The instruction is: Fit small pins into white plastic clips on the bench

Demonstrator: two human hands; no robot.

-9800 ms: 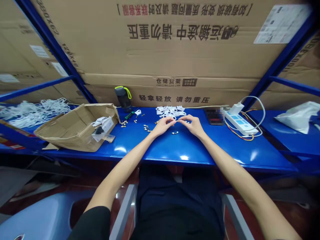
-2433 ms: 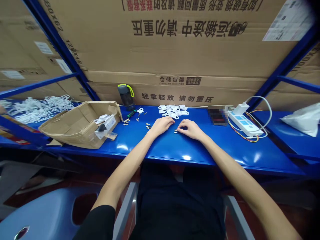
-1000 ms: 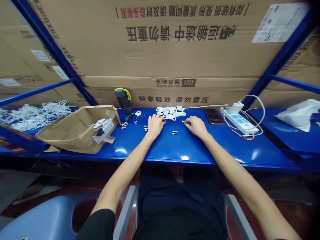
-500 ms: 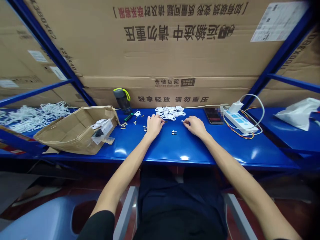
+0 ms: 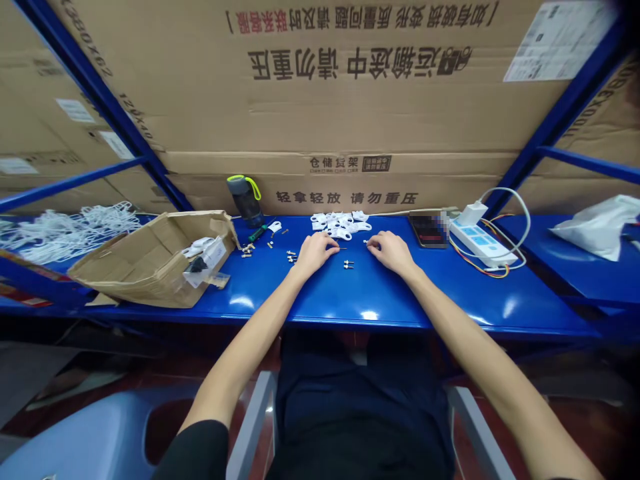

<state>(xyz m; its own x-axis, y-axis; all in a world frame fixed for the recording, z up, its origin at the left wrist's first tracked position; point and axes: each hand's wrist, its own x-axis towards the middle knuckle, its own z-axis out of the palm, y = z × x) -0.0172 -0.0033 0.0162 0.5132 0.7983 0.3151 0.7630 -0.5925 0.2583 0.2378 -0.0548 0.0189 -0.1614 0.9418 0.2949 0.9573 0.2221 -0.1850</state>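
Note:
Over the blue tabletop (image 5: 400, 293), my left hand (image 5: 316, 253) pinches a thin brass-coloured pin (image 5: 343, 249), its tip pointing right. Facing it, my right hand (image 5: 390, 251) has thumb and finger closed on a small white piece (image 5: 367, 242), mostly hidden by the fingertips. Two small parts with white collars and thin pins (image 5: 349, 265) lie between and just below the hands. Beyond them sits a pile of white plastic pieces with round holes (image 5: 341, 225). Several small brass and white parts (image 5: 291, 256) rest left of my left hand.
At left stand an open cardboard box (image 5: 135, 267), a heap of white cords (image 5: 75, 230) and a dark bottle (image 5: 246, 203). A green-handled screwdriver (image 5: 259, 233) lies near it. Right are a phone (image 5: 427, 230), a power strip (image 5: 483, 243) with cables, and a white plastic bag (image 5: 597, 227).
My left hand has shifted slightly right, toward my right hand, and the pin now sticks out past its fingertips. My right hand stays nearly still.

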